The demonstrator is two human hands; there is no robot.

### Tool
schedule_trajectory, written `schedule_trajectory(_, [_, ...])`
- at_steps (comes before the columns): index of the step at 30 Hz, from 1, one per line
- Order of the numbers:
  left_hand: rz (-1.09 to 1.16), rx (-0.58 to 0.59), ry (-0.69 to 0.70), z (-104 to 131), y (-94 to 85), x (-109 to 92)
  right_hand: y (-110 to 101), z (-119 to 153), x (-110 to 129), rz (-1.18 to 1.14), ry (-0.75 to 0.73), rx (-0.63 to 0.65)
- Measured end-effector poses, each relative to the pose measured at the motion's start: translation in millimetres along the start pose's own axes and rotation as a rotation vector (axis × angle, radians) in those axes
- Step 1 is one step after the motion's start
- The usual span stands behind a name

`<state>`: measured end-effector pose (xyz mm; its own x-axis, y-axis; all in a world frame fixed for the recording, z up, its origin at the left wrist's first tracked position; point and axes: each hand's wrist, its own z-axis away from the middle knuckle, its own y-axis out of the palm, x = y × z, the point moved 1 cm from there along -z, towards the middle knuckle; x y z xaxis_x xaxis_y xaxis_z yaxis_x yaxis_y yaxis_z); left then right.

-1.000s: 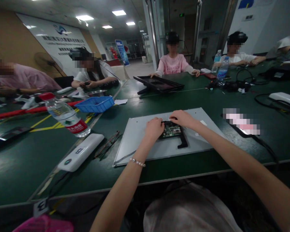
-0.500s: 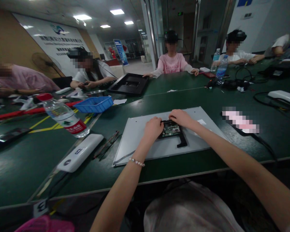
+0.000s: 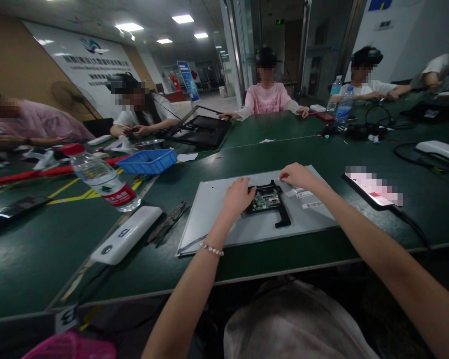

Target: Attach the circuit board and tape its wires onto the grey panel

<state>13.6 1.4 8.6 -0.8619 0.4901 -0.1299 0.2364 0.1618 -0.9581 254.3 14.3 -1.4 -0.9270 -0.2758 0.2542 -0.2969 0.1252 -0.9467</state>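
Circuit board [image 3: 266,200], green and set inside a black frame [image 3: 284,218], lies near the middle of a light grey panel [image 3: 209,219]. The panel rests flat on the green table [image 3: 303,149] right in front of us, and one arm of the frame sticks out toward our side.

Our left hand [image 3: 239,195] is at the frame's left edge, fingers bent and thumb beside the board; we cannot tell whether it grips the edge or only steadies it. Our right hand [image 3: 299,177] is apart from the frame, over the far right part of the panel. Its fingertips are drawn close together, and whether they pinch something small we cannot make out. White labels [image 3: 312,205] are stuck on the panel just below that hand.

We judge the step in hand to be close work around the board's frame, the left hand steadying and the right free of it. The next move seems to call for a light touch on the frame's edges, with fingers clear of the exposed parts.

Farther out, to the left, are folded glasses [image 3: 168,224], a white device [image 3: 127,237], a tilted water bottle [image 3: 103,179] and a blue tray [image 3: 153,167]. To the right lies a phone [image 3: 374,189] with a cable. Across the table, a co-worker in pink [image 3: 267,99] has a hand at a black casing [image 3: 205,130].
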Motion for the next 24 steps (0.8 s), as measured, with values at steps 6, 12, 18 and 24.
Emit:
schedule_trajectory(6, [0.156,0.111,0.198,1,-6.1,6,-1,2,6,0.016,0.009,-0.035])
schedule_trajectory(12, [0.144,0.263,0.284,5,-4.1,4,-3,2,18,-0.059,-0.019,-0.22])
schedule_trajectory(18, [0.128,0.246,0.315,4,0.0,2,6,1,47,-0.062,-0.128,-0.223])
schedule_trajectory(24, [0.125,0.241,0.31,3,0.1,2,14,3,57,0.001,-0.159,-0.106])
